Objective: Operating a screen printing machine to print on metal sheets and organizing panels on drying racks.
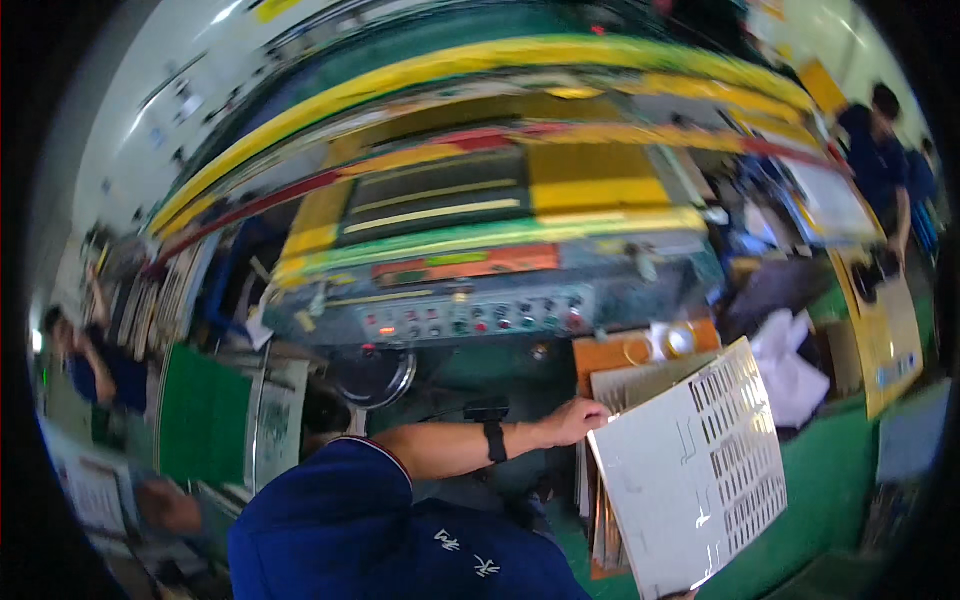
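A white, glossy flat panel (655,490) with rows of dark slot-like marks is tilted up at the lower right. At its upper left corner my left hand (578,421) grips the edge with closed fingers; a dark band circles that wrist. Only a sliver of my right hand (686,595) shows, at the panel's bottom edge, where it holds the panel; the rest is cut off by the picture's lower border. Behind and under the panel is a stack of boards (600,510), partly hidden by it.
Ahead stands a large machine with yellow bars (600,185) and a control panel (480,315) of knobs and buttons. A round stool (372,378) is before it. White crumpled material (788,365) lies right. A green board (203,415) stands left. Other people (880,150) work at both sides.
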### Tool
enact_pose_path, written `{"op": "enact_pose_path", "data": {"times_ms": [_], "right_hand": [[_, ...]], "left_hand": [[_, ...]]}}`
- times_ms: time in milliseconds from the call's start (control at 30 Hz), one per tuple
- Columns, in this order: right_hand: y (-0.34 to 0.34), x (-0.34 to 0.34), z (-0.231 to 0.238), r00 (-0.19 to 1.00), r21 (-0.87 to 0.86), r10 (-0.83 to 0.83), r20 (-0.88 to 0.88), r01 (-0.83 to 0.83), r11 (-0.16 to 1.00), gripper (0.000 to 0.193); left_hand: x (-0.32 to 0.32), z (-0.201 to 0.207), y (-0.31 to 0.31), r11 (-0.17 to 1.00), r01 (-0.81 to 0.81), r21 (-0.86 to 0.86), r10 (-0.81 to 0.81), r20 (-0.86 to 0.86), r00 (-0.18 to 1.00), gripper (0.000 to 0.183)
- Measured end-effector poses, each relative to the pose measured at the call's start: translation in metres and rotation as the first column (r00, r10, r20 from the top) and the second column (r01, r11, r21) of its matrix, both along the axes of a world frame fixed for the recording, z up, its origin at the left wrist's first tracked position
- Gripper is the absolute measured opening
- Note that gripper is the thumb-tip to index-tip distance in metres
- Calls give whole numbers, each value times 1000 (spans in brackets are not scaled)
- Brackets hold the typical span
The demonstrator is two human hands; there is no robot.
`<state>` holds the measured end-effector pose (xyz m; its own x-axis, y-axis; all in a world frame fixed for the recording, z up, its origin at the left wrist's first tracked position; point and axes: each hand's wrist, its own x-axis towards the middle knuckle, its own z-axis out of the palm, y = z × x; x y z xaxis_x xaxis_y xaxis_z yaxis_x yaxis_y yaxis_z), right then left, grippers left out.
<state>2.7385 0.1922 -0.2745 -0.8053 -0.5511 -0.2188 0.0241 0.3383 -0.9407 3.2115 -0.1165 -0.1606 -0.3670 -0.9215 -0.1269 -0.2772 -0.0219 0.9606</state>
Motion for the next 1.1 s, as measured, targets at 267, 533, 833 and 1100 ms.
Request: {"op": "enact_pose_path", "data": {"times_ms": [267, 533, 833, 1100], "right_hand": [[-224, 120, 164, 536, 271, 558, -633, -522, 808, 41], [-418, 383, 219, 474, -156, 816, -330, -880, 449, 35], [-543, 649, 215, 290, -261, 924, -247, -939, 225, 26], [-686, 616, 150, -306, 405, 489, -817, -908, 109, 34]], "left_hand": [[219, 70, 76, 831, -556, 29, 546, -231, 805, 22], [432, 96, 115, 586, -796, 149, 810, -129, 572, 28], [587, 89, 125, 426, -903, 46, 902, -94, 421, 16], [664, 52, 29, 650, -683, -333, 757, 357, 547, 40]]}}
